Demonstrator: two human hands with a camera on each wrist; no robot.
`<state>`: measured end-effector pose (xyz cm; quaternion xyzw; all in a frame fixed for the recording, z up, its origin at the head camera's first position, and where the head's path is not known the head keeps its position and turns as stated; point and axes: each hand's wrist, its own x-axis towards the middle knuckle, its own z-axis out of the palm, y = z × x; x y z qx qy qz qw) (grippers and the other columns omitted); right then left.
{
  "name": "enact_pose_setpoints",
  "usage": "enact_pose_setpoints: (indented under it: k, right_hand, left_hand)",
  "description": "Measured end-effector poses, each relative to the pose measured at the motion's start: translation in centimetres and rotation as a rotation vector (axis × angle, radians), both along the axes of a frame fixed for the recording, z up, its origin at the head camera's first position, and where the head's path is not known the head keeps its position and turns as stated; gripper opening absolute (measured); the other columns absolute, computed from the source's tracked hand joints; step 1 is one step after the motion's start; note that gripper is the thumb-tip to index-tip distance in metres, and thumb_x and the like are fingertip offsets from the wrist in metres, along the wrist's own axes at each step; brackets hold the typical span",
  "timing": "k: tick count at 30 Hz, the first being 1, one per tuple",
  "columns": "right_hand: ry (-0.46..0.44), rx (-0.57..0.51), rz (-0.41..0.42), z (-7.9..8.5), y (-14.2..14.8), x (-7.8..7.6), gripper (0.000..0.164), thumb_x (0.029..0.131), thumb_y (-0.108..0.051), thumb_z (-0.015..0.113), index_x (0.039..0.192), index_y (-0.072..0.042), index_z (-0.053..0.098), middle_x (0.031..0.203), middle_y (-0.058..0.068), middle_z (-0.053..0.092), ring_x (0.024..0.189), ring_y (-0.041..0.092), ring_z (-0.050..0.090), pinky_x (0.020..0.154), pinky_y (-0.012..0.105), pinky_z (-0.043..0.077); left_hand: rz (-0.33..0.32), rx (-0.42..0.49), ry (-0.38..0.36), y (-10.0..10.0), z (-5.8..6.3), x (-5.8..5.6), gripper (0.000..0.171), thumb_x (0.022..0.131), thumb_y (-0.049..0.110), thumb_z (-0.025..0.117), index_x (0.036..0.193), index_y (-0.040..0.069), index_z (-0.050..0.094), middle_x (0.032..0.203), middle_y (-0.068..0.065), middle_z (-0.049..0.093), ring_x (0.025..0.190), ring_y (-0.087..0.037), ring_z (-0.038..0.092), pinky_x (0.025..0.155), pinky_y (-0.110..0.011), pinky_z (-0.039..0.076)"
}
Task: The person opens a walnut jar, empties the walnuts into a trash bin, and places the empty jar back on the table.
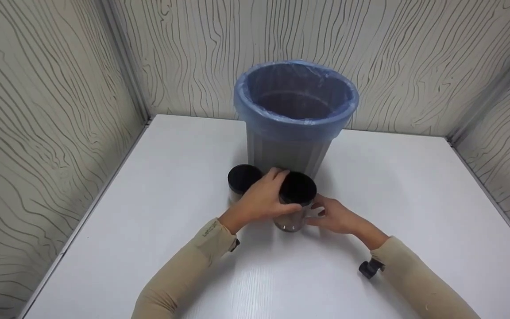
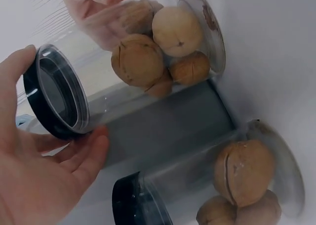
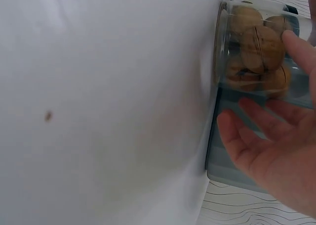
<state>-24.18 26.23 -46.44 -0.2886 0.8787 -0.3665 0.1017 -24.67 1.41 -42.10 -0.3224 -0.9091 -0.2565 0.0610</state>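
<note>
Just in front of a bin, a clear jar with a black lid stands on the table. Several walnuts lie at its bottom. My left hand grips the jar at its lid, thumb on the near side and fingers on the far side. On the jar's right, my right hand is low beside the clear body, its fingers spread and slightly bent. In the right wrist view its thumb overlaps the jar's wall. A second black-lidded jar, also with walnuts, stands left of the first, partly hidden by my left hand.
Behind the jars stands a tall grey bin lined with a blue plastic bag. The white table is bounded at the back and sides by wood-grain patterned panels.
</note>
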Motion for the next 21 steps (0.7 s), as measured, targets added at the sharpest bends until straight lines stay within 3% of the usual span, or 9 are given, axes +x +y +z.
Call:
enact_pose_setpoints:
  k: [5, 11, 21]
  right_hand:
    - [0.006, -0.010, 0.024, -0.15, 0.18, -0.14, 0.053, 0.088, -0.028, 0.068, 0.131, -0.004, 0.049, 0.123, 0.010, 0.055, 0.110, 0.034, 0.053, 0.085, 0.049, 0.047]
    - [0.012, -0.013, 0.036, -0.30, 0.33, -0.17, 0.045, 0.088, -0.028, 0.069, 0.123, -0.005, 0.053, 0.119, 0.008, 0.056, 0.109, 0.033, 0.054, 0.085, 0.049, 0.048]
    - [-0.062, -0.014, 0.040, -0.58, 0.12, -0.08, 0.058, 0.086, -0.029, 0.070, 0.133, -0.005, 0.047, 0.124, 0.007, 0.053, 0.111, 0.030, 0.053, 0.088, 0.045, 0.047]
  left_hand:
    - [-0.047, -0.032, -0.023, -0.03, 0.20, -0.30, 0.096, 0.077, 0.068, 0.060, 0.145, 0.006, 0.033, 0.139, -0.008, 0.042, 0.124, -0.020, 0.043, 0.102, -0.033, 0.036]
    - [-0.123, 0.009, -0.056, 0.03, 0.11, -0.81, 0.093, 0.077, 0.062, 0.065, 0.145, 0.007, 0.033, 0.140, -0.009, 0.041, 0.125, -0.019, 0.043, 0.104, -0.031, 0.034]
    - [-0.114, 0.084, -0.041, 0.60, -0.37, -0.60, 0.087, 0.074, 0.050, 0.071, 0.141, 0.006, 0.038, 0.137, -0.009, 0.044, 0.123, -0.019, 0.044, 0.103, -0.028, 0.034]
